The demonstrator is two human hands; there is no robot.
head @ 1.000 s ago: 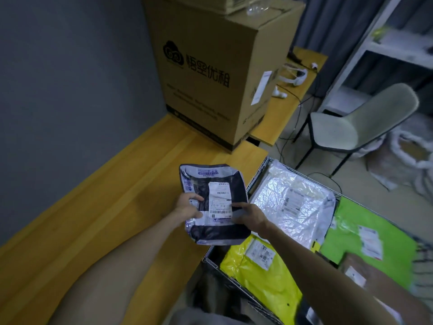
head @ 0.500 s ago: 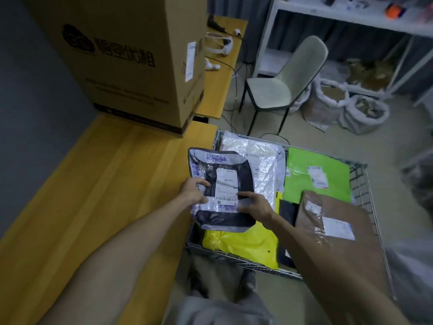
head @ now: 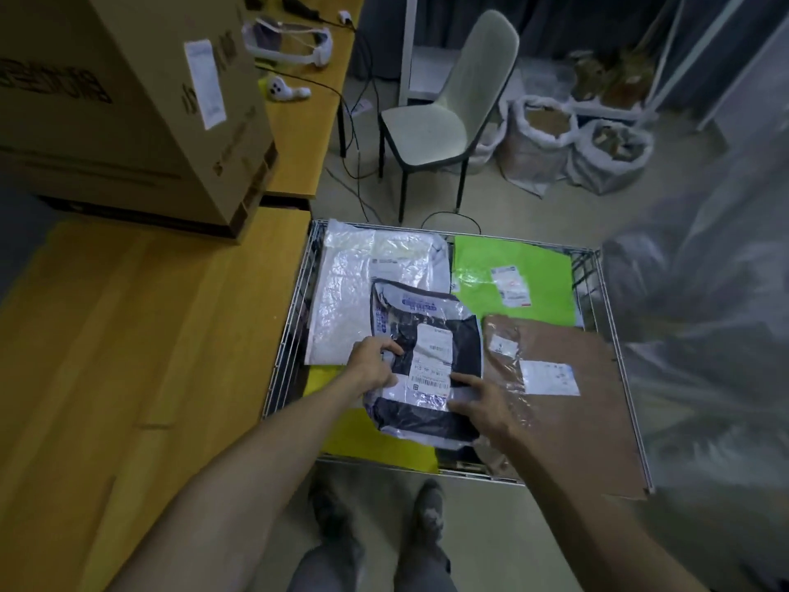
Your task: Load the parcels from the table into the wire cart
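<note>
Tabletop of yellow-toned wood planks (head: pixel 141 356) fills the left side, bare over its near part. At its far end stands a large brown cardboard box with dark printed lettering and a white label (head: pixel 128 100). Behind the box, a second wooden desk (head: pixel 299 134) carries a white headset (head: pixel 286 40) and a small white controller (head: pixel 284 89) with dark cables trailing to the floor. Just beside the table's right edge sits the metal wire cart (head: pixel 290 326), seen from above. A white plastic mailer (head: pixel 354 292) lies in its far left corner and a yellow plastic mailer (head: pixel 363 437) in its near left. The black-and-grey plastic parcel with a white shipping label (head: pixel 431 420) is over the middle of the cart, above these two mailers. The left hand (head: pixel 371 365) pinches its left edge, with curled fingers and the thumb on top. The right hand (head: pixel 486 403) grips its lower right edge, thumb and forefinger on the upper face. A bright green mailer (head: pixel 512 288) occupies the far right of the cart and a brown paper parcel wrapped in clear film (head: pixel 576 420) the near right. Beyond the cart stand a pale chair with dark legs (head: pixel 435 121) and white sacks with rolled-down tops (head: pixel 542 143) on a grey floor. Translucent plastic sheeting (head: pixel 704 335) covers the right side.
</note>
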